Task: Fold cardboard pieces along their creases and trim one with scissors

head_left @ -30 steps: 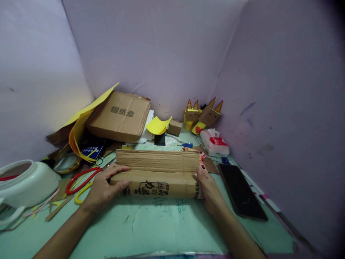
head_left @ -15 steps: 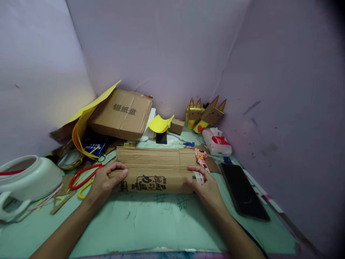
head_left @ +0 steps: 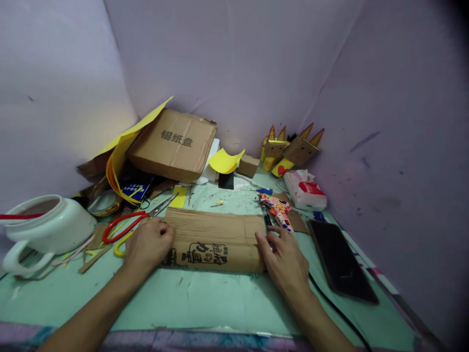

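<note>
Pressing, head view: a folded cardboard strip (head_left: 214, 239) lies flat on the green table mat (head_left: 220, 303), with one hand at each end.
Left hand (head_left: 148, 244): rests palm down on the strip's left end; fingers together and curled loosely over the edge, bearing on the card rather than clamped round it.
Right hand (head_left: 284, 256): lies flat on the strip's right end; fingers slightly spread and extended, pressing down, nothing gripped.
Strip position: centre of the mat, just in front of the person, long side running left to right, printed black characters on the near panel, a crease line along its length.
Step in hand (judgement): flattening the fold, the two layers being held shut against the mat.
Next move (judgement): calls for even pressure carried along the crease from the ends toward the middle, both ends kept steady so the layers do not slip apart.
Left surroundings: red-handled scissors (head_left: 122, 227) just beside the left hand, a white jug (head_left: 47, 232) further left, yellow paper scraps between them.
Right surroundings: a dark phone (head_left: 339, 259) near the right hand, a black cable (head_left: 335, 305) running past the wrist, a patterned paper piece (head_left: 276, 208) just behind the strip's right end.
Background: a larger cardboard box (head_left: 176, 144) against the wall, small cardboard figures (head_left: 291, 149) with pointed ears, a tissue pack (head_left: 304, 188) beside them.
</note>
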Action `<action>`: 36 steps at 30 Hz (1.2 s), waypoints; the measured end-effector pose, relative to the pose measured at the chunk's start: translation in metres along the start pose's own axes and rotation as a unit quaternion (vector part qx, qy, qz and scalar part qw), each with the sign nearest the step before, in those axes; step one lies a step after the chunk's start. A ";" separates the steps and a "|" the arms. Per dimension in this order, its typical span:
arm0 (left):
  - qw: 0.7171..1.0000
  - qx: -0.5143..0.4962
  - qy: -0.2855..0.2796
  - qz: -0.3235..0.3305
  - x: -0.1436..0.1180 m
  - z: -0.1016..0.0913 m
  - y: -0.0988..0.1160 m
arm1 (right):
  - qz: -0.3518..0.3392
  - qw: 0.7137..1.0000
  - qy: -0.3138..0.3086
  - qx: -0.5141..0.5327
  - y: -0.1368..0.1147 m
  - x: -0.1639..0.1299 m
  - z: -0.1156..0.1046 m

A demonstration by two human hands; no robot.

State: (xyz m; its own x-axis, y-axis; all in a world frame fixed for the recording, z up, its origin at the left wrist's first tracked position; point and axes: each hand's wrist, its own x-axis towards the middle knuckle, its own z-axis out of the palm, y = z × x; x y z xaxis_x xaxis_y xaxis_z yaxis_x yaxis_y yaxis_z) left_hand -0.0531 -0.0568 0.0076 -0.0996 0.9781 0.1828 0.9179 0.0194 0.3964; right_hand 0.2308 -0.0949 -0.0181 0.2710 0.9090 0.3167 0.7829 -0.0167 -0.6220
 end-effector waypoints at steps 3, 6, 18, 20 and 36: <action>0.998 0.051 0.038 0.024 -0.005 0.000 0.003 | -0.132 0.987 0.065 -0.068 -0.002 -0.003 0.002; 0.991 0.093 0.076 0.058 -0.008 0.001 0.005 | -0.290 0.951 0.046 -0.096 -0.006 -0.005 0.003; 0.928 0.083 -0.075 0.355 -0.017 -0.007 0.010 | -0.335 0.932 -0.085 -0.108 -0.014 -0.013 0.001; 0.926 0.082 -0.085 0.359 -0.019 -0.008 0.011 | -0.341 0.932 -0.069 -0.101 -0.013 -0.014 0.002; 0.933 0.087 -0.214 0.275 -0.012 0.001 0.019 | -0.347 0.922 -0.124 -0.116 -0.007 -0.009 0.004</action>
State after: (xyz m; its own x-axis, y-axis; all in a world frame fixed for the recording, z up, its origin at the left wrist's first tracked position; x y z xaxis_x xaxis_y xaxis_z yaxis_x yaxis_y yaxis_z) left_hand -0.0338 -0.0681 0.0121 0.5337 0.8423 -0.0749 0.8369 -0.5135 0.1894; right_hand 0.2207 -0.1013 -0.0192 -0.4551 0.8006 0.3898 0.8256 0.5434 -0.1522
